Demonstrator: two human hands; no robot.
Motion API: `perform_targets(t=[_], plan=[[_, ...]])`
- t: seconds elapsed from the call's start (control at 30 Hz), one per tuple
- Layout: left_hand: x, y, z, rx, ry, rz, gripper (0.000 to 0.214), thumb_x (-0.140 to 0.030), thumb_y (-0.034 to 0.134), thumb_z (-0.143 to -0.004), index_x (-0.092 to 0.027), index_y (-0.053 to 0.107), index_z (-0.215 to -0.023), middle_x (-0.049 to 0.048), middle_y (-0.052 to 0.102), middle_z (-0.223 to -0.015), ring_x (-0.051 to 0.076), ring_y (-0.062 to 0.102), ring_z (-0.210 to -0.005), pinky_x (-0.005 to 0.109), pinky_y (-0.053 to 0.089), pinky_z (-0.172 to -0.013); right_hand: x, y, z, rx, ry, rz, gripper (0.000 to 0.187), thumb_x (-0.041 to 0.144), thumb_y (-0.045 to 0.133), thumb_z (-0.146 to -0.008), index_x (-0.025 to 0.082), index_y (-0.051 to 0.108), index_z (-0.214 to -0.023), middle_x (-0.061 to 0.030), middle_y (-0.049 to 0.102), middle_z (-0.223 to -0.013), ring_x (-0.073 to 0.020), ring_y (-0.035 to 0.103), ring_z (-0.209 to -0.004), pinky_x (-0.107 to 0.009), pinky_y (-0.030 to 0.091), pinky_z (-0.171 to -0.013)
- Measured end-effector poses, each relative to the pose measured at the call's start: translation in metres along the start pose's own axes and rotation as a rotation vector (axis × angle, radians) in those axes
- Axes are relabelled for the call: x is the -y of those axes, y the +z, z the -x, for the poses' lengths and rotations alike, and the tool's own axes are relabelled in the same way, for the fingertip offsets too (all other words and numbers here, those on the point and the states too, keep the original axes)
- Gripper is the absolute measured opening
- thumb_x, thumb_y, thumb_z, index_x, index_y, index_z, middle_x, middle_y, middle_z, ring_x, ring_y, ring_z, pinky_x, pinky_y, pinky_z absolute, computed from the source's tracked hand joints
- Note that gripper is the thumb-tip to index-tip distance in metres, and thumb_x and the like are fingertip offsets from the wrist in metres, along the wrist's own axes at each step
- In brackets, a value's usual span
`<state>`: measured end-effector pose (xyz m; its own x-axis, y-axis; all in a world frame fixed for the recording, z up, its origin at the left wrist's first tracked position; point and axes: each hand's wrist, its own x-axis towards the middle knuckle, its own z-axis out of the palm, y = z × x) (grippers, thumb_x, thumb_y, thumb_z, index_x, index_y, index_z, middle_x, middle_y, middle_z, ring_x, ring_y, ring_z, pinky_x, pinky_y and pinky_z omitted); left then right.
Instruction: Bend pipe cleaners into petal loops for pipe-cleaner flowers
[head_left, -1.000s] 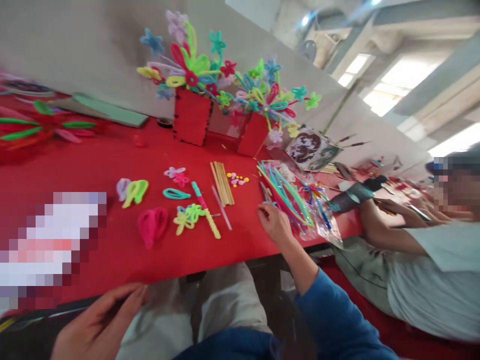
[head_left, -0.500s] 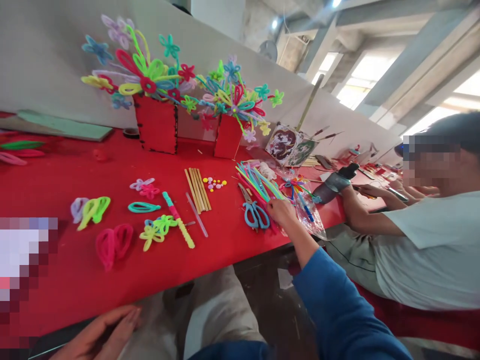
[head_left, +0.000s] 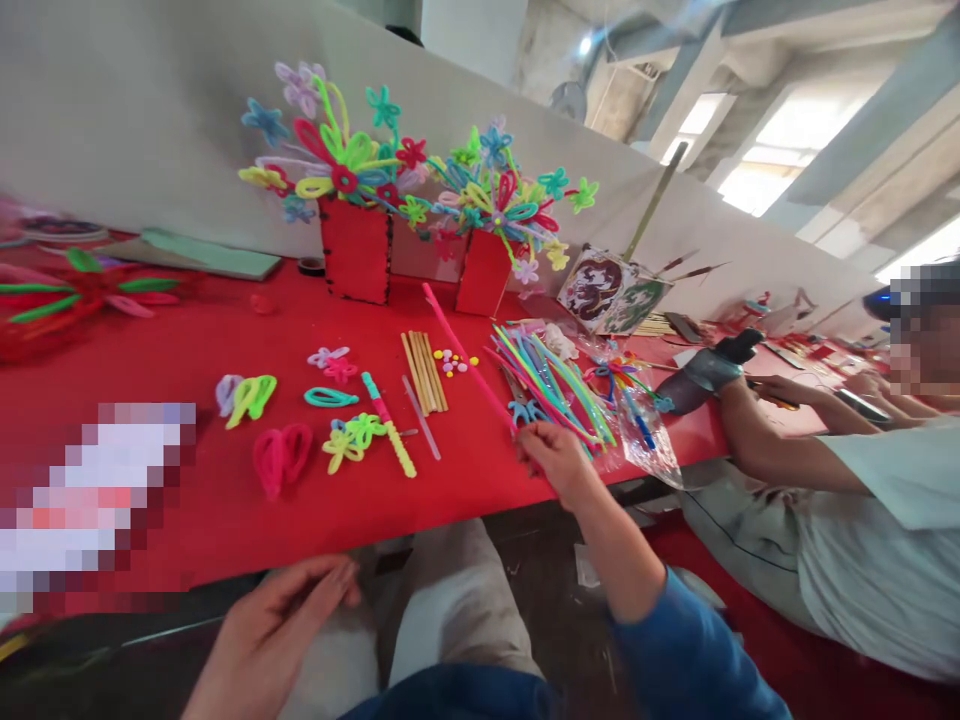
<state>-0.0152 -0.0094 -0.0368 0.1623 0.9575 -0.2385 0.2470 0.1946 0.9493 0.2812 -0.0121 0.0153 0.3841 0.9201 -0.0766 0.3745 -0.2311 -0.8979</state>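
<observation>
My right hand (head_left: 551,458) pinches a long pink pipe cleaner (head_left: 472,358), which slants up and left above the red table. Just behind that hand lie a bundle of loose pipe cleaners (head_left: 559,375) and blue-handled scissors (head_left: 527,411), partly hidden. My left hand (head_left: 281,625) rests over my lap at the table's front edge, fingers loosely extended and holding nothing visible. On the table are bent pipe-cleaner loops (head_left: 281,460), small pipe-cleaner flowers (head_left: 352,440), a teal loop (head_left: 331,397), a banded pipe-cleaner stick (head_left: 388,425) and a clear stick (head_left: 421,418).
Two red boxes (head_left: 356,250) with pipe-cleaner flowers stand at the back. Wooden sticks (head_left: 424,372) and small beads (head_left: 454,363) lie mid-table. To the right are a plastic bag (head_left: 651,445), a dark bottle (head_left: 697,378) and a seated person (head_left: 840,540).
My right hand has drawn a pink pipe cleaner out of the bundle and moved toward me. My left hand has risen and shifted right in view. The view has turned left.
</observation>
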Motion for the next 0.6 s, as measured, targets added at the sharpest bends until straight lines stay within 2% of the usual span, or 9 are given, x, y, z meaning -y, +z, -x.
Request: perform_targets(t=[0.07, 0.13, 0.2, 0.33, 0.4, 0.47, 0.53, 0.6], plan=[[-0.017, 0.009, 0.003, 0.073, -0.037, 0.131, 0.028, -0.049, 0.067, -0.064, -0.021, 0.070, -0.069, 0.0020, 0.069, -0.063, 0.019, 0.062, -0.065, 0.024, 0.047, -0.057, 0.004, 0.031, 0.026, 0.167, -0.053, -0.066, 0.020, 0.034, 0.048, -0.074, 0.017, 0.055, -0.067, 0.0026, 0.052, -0.053, -0.0077, 0.045, -0.042, -0.018, 0.035, -0.043], [-0.030, 0.018, 0.005, 0.138, -0.088, 0.251, 0.034, -0.046, 0.067, -0.066, -0.020, 0.070, -0.087, 0.0012, 0.067, -0.060, 0.017, 0.060, -0.062, 0.025, 0.046, -0.056, 0.007, 0.056, 0.050, 0.322, -0.126, 0.000, 0.019, 0.029, 0.047, -0.076, 0.017, 0.057, -0.065, 0.0024, 0.051, -0.052, -0.0083, 0.045, -0.044, -0.019, 0.034, -0.044], [-0.037, 0.020, 0.004, 0.142, -0.117, 0.364, 0.033, -0.043, 0.068, -0.066, -0.018, 0.070, -0.087, 0.0010, 0.065, -0.057, 0.016, 0.058, -0.059, 0.025, 0.044, -0.055, 0.005, 0.072, 0.066, 0.406, -0.219, 0.095, 0.018, 0.023, 0.047, -0.077, 0.017, 0.060, -0.066, 0.0013, 0.054, -0.055, -0.0096, 0.049, -0.048, -0.019, 0.035, -0.047], [-0.032, 0.002, -0.003, -0.027, -0.133, 0.458, 0.026, -0.040, 0.073, -0.058, -0.016, 0.068, -0.062, 0.0014, 0.062, -0.050, 0.014, 0.054, -0.052, 0.026, 0.042, -0.051, -0.018, 0.075, 0.075, 0.443, -0.351, 0.314, 0.019, 0.019, 0.044, -0.080, 0.019, 0.063, -0.073, -0.0026, 0.063, -0.067, -0.0133, 0.057, -0.061, -0.021, 0.040, -0.057], [-0.027, -0.013, -0.006, -0.109, -0.116, 0.464, 0.025, -0.040, 0.074, -0.057, -0.017, 0.067, -0.060, 0.0005, 0.063, -0.052, 0.014, 0.054, -0.053, 0.026, 0.042, -0.052, -0.031, 0.069, 0.073, 0.458, -0.342, 0.457, 0.022, 0.020, 0.042, -0.082, 0.019, 0.063, -0.076, -0.0045, 0.065, -0.073, -0.0156, 0.060, -0.066, -0.023, 0.042, -0.061], [-0.023, -0.024, -0.008, -0.175, -0.085, 0.479, 0.023, -0.040, 0.074, -0.057, -0.020, 0.066, -0.062, -0.0018, 0.063, -0.054, 0.013, 0.054, -0.056, 0.024, 0.042, -0.054, -0.037, 0.066, 0.071, 0.508, -0.271, 0.543, 0.021, 0.020, 0.043, -0.084, 0.019, 0.063, -0.079, -0.0047, 0.066, -0.076, -0.0170, 0.061, -0.069, -0.024, 0.042, -0.062], [-0.021, -0.026, -0.007, -0.184, -0.070, 0.484, 0.021, -0.039, 0.075, -0.057, -0.021, 0.067, -0.063, -0.0029, 0.064, -0.055, 0.012, 0.055, -0.057, 0.023, 0.042, -0.055, -0.031, 0.070, 0.071, 0.576, -0.206, 0.508, 0.018, 0.020, 0.046, -0.083, 0.020, 0.063, -0.088, -0.0037, 0.068, -0.079, -0.0170, 0.063, -0.072, -0.023, 0.043, -0.063], [-0.021, -0.022, -0.003, -0.131, -0.066, 0.456, 0.019, -0.037, 0.075, -0.059, -0.020, 0.068, -0.064, -0.0018, 0.064, -0.055, 0.013, 0.056, -0.058, 0.023, 0.043, -0.056, -0.015, 0.080, 0.072, 0.624, -0.223, 0.409, 0.020, 0.020, 0.051, -0.082, 0.020, 0.061, -0.099, -0.0033, 0.068, -0.084, -0.0164, 0.063, -0.075, -0.022, 0.043, -0.065]])
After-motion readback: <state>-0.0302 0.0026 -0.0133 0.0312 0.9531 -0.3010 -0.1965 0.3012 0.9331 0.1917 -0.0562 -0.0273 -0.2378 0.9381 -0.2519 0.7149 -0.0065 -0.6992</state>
